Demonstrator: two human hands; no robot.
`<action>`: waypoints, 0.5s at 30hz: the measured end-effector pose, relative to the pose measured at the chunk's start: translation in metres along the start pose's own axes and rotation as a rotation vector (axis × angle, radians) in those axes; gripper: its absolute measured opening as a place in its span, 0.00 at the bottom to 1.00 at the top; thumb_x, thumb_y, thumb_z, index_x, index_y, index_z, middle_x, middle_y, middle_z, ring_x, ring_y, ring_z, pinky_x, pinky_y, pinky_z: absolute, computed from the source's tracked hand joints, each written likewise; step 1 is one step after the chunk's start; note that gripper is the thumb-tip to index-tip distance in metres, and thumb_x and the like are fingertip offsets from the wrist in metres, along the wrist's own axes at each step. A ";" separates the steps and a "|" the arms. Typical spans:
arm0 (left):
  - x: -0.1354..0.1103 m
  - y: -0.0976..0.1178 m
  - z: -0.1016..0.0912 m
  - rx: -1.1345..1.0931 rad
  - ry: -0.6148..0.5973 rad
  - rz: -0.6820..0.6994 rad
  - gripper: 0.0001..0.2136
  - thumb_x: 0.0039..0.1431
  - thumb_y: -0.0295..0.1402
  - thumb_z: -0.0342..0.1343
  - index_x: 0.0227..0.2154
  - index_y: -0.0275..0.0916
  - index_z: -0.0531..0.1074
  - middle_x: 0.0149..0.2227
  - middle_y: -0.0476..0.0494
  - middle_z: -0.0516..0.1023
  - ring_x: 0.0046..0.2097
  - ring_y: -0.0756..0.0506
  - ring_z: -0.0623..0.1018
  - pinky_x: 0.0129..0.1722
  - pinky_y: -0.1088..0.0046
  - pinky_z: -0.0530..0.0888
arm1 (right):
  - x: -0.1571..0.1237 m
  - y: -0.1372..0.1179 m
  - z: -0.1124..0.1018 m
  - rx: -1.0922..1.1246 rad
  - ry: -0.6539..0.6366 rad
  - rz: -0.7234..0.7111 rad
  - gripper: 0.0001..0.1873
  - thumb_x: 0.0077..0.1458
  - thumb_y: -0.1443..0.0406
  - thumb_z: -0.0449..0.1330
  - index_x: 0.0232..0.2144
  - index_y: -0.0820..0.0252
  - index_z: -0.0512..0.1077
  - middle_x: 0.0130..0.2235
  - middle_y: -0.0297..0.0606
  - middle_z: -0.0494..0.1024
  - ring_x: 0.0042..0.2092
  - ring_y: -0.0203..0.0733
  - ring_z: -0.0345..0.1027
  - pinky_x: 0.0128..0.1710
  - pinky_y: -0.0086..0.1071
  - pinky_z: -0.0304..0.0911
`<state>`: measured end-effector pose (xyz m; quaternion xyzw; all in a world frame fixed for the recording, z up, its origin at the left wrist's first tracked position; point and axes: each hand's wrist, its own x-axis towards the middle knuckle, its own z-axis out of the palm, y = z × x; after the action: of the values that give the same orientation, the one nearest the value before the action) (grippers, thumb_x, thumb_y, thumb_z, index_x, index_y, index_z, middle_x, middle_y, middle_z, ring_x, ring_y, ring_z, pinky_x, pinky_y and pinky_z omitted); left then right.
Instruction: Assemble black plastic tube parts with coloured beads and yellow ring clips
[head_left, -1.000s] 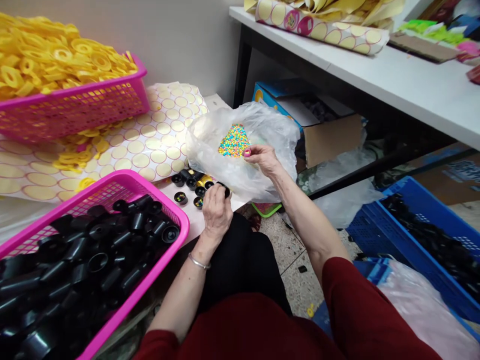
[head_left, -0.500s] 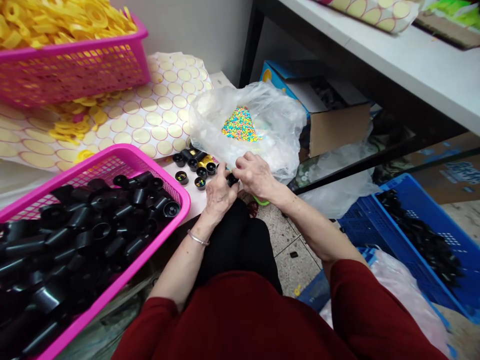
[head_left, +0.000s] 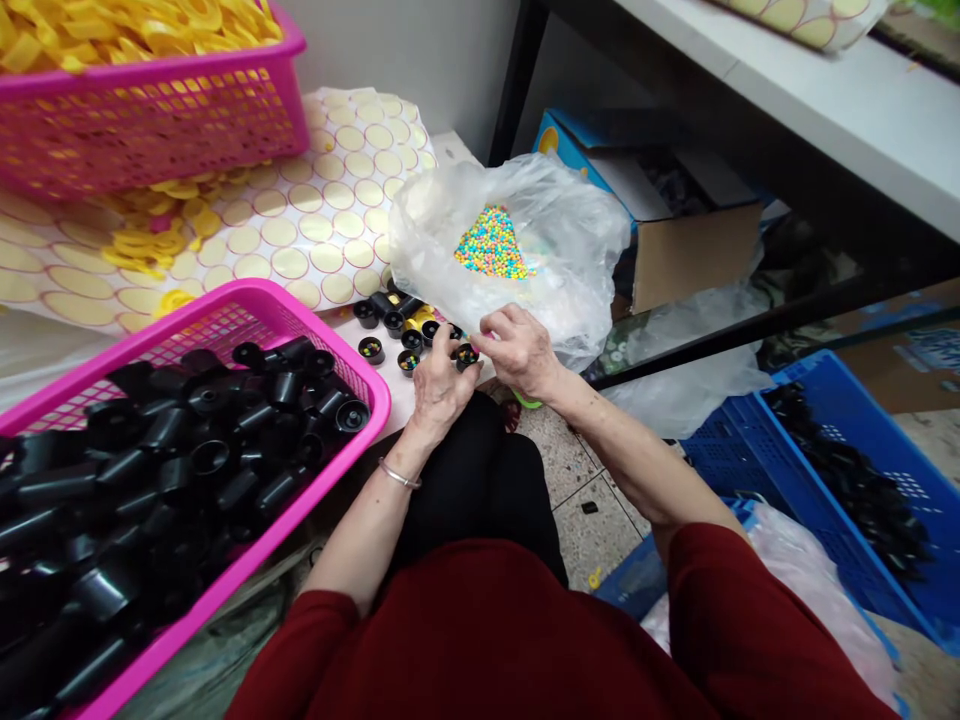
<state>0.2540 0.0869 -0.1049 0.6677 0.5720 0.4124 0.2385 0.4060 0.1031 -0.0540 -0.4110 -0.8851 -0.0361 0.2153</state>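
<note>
My left hand (head_left: pixel 440 382) is closed on a small round black cup (head_left: pixel 466 356) with coloured beads inside. Close against it on the right, my right hand (head_left: pixel 519 348) has its fingers pinched together; what they hold, if anything, is too small to make out. Just beyond both hands lies an open clear plastic bag (head_left: pixel 570 230) with a heap of tiny multicoloured beads (head_left: pixel 491 245). Left of my fingers, several black cups (head_left: pixel 370 350) stand on the white surface, some with beads in them.
A pink basket (head_left: pixel 379 405) full of black plastic parts is at the left. Behind it, another pink basket (head_left: pixel 296 110) holds yellow pieces on a sheet printed with circles (head_left: pixel 289 262). At right are an open cardboard box (head_left: pixel 694 255), a blue crate (head_left: pixel 720 440) and a table edge (head_left: pixel 825 120).
My right fingers have drawn slightly away from the cup, so its beads now show. My left hand stays around it. The whole view has shifted a little.
</note>
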 end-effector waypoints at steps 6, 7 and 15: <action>-0.018 -0.018 -0.011 0.058 0.018 0.152 0.13 0.55 0.34 0.54 0.43 0.39 0.72 0.38 0.43 0.78 0.40 0.44 0.76 0.41 0.68 0.72 | 0.009 0.030 0.008 0.361 0.217 0.407 0.09 0.53 0.66 0.55 0.34 0.56 0.75 0.35 0.37 0.73 0.38 0.42 0.64 0.39 0.37 0.60; -0.023 -0.020 -0.014 0.099 0.032 0.164 0.10 0.56 0.34 0.54 0.40 0.39 0.73 0.36 0.43 0.78 0.40 0.44 0.76 0.42 0.67 0.72 | 0.013 0.040 0.009 0.359 0.229 0.488 0.09 0.52 0.66 0.55 0.34 0.57 0.75 0.35 0.37 0.72 0.38 0.42 0.64 0.38 0.37 0.61; -0.026 -0.042 -0.020 0.292 0.215 0.042 0.10 0.59 0.31 0.50 0.40 0.33 0.72 0.40 0.32 0.74 0.44 0.39 0.74 0.47 0.59 0.70 | 0.062 0.120 0.030 -0.020 -0.022 0.783 0.11 0.56 0.68 0.51 0.35 0.63 0.73 0.41 0.48 0.72 0.47 0.52 0.64 0.43 0.41 0.62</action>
<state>0.2133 0.0691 -0.1345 0.6592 0.6338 0.3989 0.0679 0.4492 0.2334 -0.0694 -0.7202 -0.6631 0.0448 0.1991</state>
